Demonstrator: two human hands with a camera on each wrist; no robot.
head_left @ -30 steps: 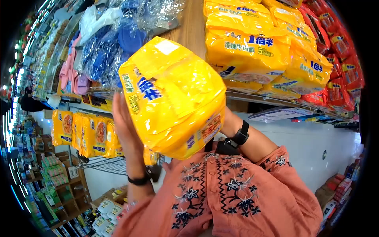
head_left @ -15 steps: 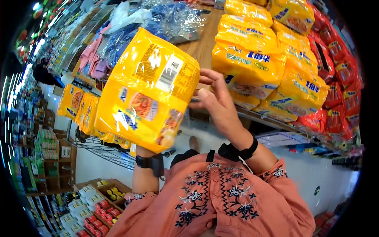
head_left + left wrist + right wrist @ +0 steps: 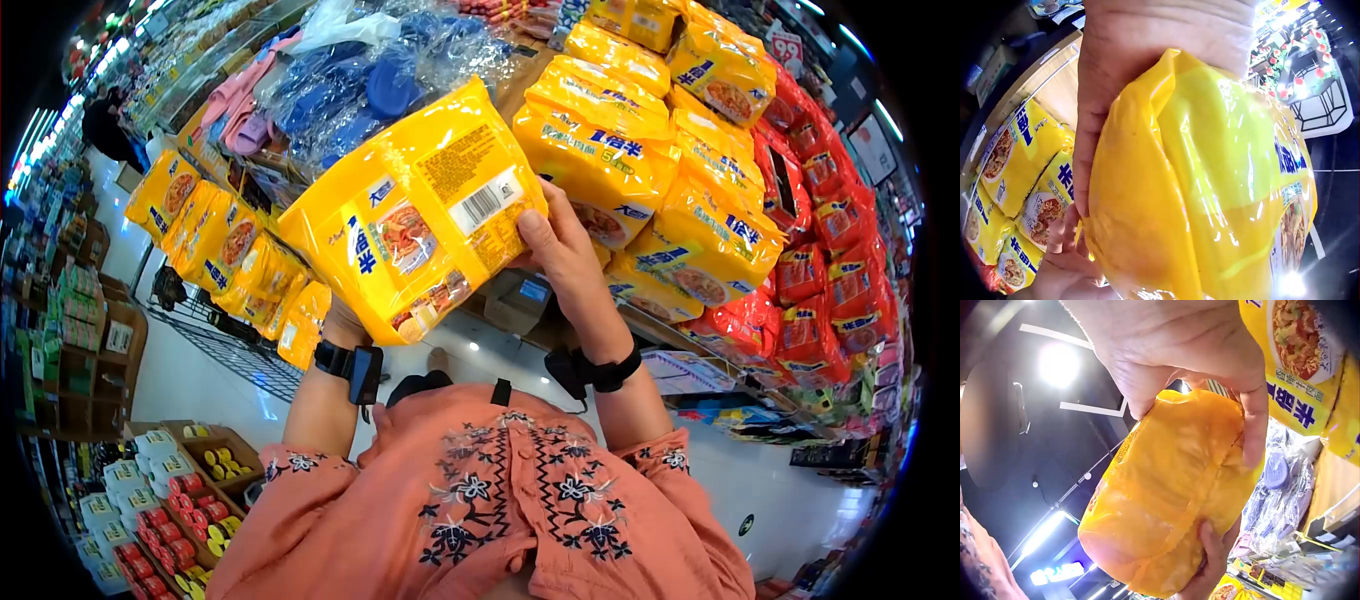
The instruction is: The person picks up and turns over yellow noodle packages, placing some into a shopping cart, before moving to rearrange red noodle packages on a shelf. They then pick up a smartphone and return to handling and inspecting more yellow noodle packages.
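A yellow noodle multipack [image 3: 420,215] is held up in front of the chest, its barcode side facing the head camera. The right hand [image 3: 567,250] grips its right end, thumb on the barcode face; in the right wrist view that hand [image 3: 1191,356] spans the pack's end [image 3: 1166,487] with thumb and fingers. The left hand [image 3: 345,325] is mostly hidden behind the lower left of the pack. In the left wrist view the left hand [image 3: 1107,87] lies along the pack [image 3: 1166,181], its fingers bent against the far side.
Yellow packs [image 3: 600,150] are stacked at the right, beside red packs [image 3: 835,270]. Plastic-wrapped blue slippers [image 3: 390,85] lie beyond the held pack. More yellow packs [image 3: 210,240] stand at the left above a wire rack [image 3: 225,350]. Boxes of goods [image 3: 180,500] sit lower left.
The pack has turned so its barcode side faces up toward the head camera. The right hand, earlier beside the pack with fingers spread, now grips its right end.
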